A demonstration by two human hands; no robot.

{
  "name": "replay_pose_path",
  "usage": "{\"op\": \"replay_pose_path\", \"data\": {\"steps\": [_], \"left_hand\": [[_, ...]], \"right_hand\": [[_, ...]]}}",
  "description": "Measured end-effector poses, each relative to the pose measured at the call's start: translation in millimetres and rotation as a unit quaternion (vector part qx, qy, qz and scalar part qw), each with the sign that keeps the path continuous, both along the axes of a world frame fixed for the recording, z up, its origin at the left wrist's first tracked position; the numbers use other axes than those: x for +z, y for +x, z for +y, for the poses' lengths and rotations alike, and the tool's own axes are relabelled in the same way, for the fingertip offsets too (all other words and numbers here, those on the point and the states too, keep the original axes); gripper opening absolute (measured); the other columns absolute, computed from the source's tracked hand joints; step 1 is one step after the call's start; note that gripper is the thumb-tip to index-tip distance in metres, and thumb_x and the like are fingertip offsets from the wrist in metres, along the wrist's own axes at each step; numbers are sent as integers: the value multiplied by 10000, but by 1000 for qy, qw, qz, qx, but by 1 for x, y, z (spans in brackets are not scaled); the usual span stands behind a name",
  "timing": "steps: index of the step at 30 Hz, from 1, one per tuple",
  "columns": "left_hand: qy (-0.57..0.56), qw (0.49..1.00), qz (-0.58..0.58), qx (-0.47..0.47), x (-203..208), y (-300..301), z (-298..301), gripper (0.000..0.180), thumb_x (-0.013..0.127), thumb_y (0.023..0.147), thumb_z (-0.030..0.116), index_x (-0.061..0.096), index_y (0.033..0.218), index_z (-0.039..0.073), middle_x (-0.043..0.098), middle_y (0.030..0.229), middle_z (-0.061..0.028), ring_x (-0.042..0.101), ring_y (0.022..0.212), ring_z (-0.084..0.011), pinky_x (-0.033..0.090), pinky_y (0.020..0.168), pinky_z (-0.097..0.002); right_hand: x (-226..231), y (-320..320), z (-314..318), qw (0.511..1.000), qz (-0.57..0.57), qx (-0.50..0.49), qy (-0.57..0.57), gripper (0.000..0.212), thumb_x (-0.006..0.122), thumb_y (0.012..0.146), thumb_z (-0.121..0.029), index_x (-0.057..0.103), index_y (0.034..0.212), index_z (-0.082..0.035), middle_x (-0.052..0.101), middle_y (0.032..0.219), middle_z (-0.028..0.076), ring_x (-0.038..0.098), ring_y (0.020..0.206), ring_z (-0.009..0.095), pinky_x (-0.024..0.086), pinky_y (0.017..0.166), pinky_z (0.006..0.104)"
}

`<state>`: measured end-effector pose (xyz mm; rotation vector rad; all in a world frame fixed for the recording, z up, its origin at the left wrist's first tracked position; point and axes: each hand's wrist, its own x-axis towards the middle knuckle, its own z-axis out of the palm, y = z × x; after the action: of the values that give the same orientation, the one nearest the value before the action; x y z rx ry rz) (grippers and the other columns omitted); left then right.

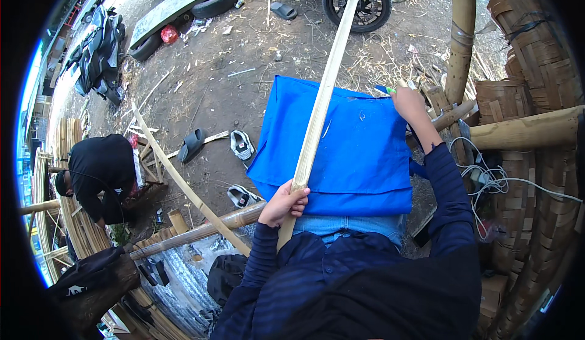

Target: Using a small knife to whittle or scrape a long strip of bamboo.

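Note:
A long, pale bamboo strip (326, 87) runs from beside my left hip away across my lap, its far end in front of a motorbike wheel. My left hand (285, 204) is closed round the strip near its close end. Under the strip, a blue cloth (359, 151) covers my lap and knees. At the cloth's far right corner my right hand (409, 103) is closed on a small thing with a green and blue end (385, 89); the hand hides most of it, so its kind does not show. My right hand is apart from the strip.
A bamboo pole (201, 233) crosses at my left, with another long strip (183, 184) leaning over it. Upright and crosswise bamboo poles (461, 41), tangled white cable (487, 178) and woven panels (524, 47) stand close on my right. Another person (100, 172) bends down at the left.

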<state>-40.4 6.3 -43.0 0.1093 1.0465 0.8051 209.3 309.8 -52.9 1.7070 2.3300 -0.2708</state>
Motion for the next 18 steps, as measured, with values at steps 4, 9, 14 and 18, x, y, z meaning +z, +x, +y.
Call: {"op": "replay_pose_path", "data": {"steps": [4,9,14,18], "left_hand": [[0,1000,-1,4,-2,0,-2,157,578,907,136,426,943,134,386,643,52,328,488,-6,285,414,-156],[4,1000,-3,-4,-1,0,1,160,580,907,135,424,945,134,389,644,49,330,489,-7,288,415,-155],[-5,1000,4,2,-1,0,-1,160,580,906,135,426,949,133,391,650,46,333,493,-9,287,416,-154],[-6,1000,2,-5,0,1,-1,158,580,906,136,430,953,133,390,649,47,332,491,-10,286,413,-155]], "right_hand": [[1,-13,-28,974,139,163,-79,328,497,907,-354,610,920,-46,652,875,160,629,861,331,495,733,439],[-6,18,-18,996,69,56,27,323,493,911,-344,600,896,-40,645,778,160,632,754,356,499,653,458],[10,12,-58,975,166,145,2,318,461,929,-352,543,872,-50,614,685,187,617,675,390,480,599,498],[5,38,-50,995,69,58,34,314,457,932,-351,545,864,-58,615,673,179,625,670,368,483,588,484]]}}
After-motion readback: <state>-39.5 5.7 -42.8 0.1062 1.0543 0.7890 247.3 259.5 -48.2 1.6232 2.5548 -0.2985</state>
